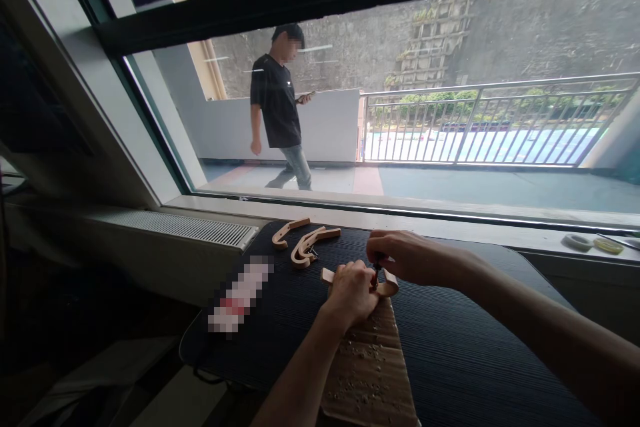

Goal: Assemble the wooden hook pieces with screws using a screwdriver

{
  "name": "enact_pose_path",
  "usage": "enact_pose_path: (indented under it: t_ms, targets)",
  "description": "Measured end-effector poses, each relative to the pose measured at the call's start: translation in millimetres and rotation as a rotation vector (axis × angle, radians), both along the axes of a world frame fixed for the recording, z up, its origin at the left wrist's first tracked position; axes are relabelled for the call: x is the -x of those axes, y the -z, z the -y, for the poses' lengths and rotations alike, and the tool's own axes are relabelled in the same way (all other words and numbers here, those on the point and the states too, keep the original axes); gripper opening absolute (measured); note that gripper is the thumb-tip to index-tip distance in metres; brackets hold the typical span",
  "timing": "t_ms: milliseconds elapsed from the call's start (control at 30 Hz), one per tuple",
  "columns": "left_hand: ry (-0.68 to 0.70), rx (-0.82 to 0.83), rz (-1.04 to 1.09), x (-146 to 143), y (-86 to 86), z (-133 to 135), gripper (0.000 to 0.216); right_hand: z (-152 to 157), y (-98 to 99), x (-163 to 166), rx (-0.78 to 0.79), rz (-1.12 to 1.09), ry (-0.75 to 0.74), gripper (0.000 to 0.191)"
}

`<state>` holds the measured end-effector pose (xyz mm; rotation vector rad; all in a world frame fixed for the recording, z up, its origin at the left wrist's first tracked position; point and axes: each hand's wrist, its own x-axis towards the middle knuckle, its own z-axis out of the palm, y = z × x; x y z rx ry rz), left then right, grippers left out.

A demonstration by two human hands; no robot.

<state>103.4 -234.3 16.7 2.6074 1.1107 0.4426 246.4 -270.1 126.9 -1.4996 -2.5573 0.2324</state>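
Observation:
My left hand (351,290) is closed over a curved wooden hook (389,285), pressing it against a strip of corrugated cardboard (375,367). Both ends of the hook stick out past the fingers. Above it my right hand (397,255) grips a small dark-handled tool that looks like a screwdriver (377,271), held upright with its tip down at the hook. The tip itself is hidden by the left fingers. Further left lie more wooden hooks (320,235), some overlapping, with small dark metal bits (312,253) beside them.
Small pale crumbs dot the cardboard on the black table (465,333). A blurred-out pinkish-white item (243,297) lies at the table's left. Rolls of tape (577,242) sit on the right of the window sill. Beyond the glass, a person (277,97) walks holding a phone.

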Motion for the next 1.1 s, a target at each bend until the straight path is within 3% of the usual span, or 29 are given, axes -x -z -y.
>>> enact_pose_path:
  t_ms: [200, 467, 867, 1100]
  targets:
    - [-0.001, 0.003, -0.006, 0, -0.3, 1, 0.022, -2, -2.4, 1, 0.023, 0.118, 0.084, 0.017]
    - [-0.008, -0.022, -0.028, -1, -1.8, 2, 0.030, 1, -2.5, 9, 0.016, 0.204, 0.072, 0.020]
    - [-0.025, 0.008, -0.023, -1, -3.0, 4, 0.018, 6, -17.4, 28, 0.056, 0.436, 0.169, 0.015]
    - [-0.011, 0.012, -0.018, -1, -4.7, 4, 0.018, 6, -20.6, 26, 0.074, 0.429, 0.242, 0.018]
